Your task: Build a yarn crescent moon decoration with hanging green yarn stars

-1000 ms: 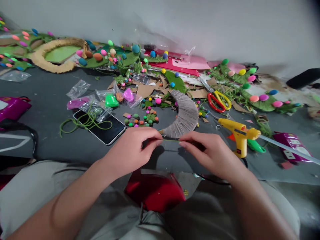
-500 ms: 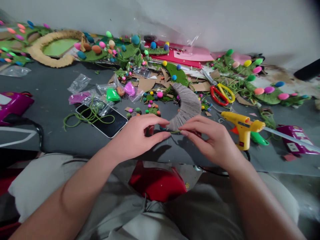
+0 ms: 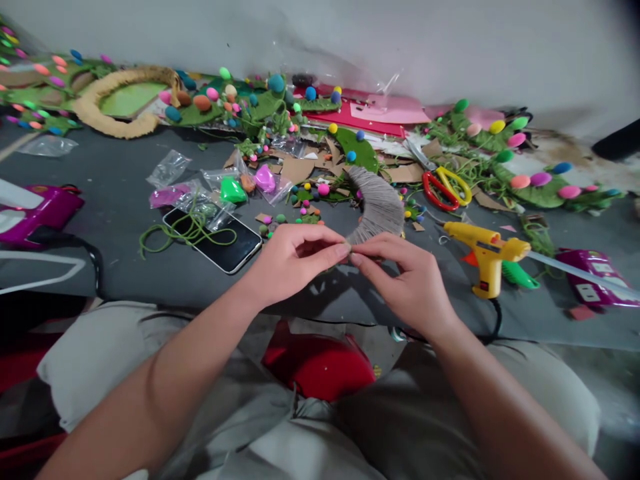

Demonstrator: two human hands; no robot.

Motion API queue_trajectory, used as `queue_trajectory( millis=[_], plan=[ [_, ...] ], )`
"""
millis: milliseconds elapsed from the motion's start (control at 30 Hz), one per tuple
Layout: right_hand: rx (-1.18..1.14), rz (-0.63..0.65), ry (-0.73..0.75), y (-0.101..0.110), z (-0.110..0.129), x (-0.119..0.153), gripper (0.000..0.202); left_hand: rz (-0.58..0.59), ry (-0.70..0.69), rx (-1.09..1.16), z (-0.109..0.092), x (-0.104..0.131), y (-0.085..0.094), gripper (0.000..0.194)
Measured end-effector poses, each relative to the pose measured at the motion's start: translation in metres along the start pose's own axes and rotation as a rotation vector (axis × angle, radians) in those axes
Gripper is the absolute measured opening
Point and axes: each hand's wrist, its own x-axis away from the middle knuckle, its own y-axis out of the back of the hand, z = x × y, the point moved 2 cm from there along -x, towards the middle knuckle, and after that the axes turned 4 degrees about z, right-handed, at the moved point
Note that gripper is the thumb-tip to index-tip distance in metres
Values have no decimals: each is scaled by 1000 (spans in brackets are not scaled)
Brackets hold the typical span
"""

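Note:
My left hand (image 3: 303,261) and my right hand (image 3: 406,277) meet above the table's front part, both closed in a pinch. Between their fingertips is a short piece of green yarn, mostly hidden now. Just behind the fingers lies a curved piece wrapped in grey yarn (image 3: 379,200), its near end partly covered by my hands. Small coloured pompoms (image 3: 323,190) and cardboard scraps (image 3: 295,170) lie around it. Left of my left hand, loose green yarn (image 3: 187,230) rests over a phone (image 3: 235,248).
At right are a yellow glue gun (image 3: 486,253) with its glue stick, scissors (image 3: 440,180) and a purple power strip (image 3: 595,277). Another purple device (image 3: 40,210) is at left. Plastic bags, a tan ring (image 3: 117,130) and green pieces with pompoms (image 3: 535,180) line the back.
My fingertips have come together, hiding most of the green yarn that showed between them. The view has shifted slightly, so the table's things appear a little farther right.

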Motion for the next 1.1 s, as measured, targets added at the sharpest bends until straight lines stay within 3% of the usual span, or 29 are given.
queue_trajectory(
  millis=[300, 667, 867, 1100],
  plan=[
    [-152, -46, -87, -14, -2, -3, 5, -21, 5, 206, 2, -3, -5, 9],
    [-309, -89, -69, -24, -4, -3, 8, 3, 211, 473, 14, -6, -6, 13],
    [-370, -49, -106, -27, -2, -3, 9, -52, 191, 567, 14, -9, -4, 12],
    [-446, -85, -180, -25, 0, -3, 13, -94, 105, 444, 7, -8, 0, 10]
  ],
)
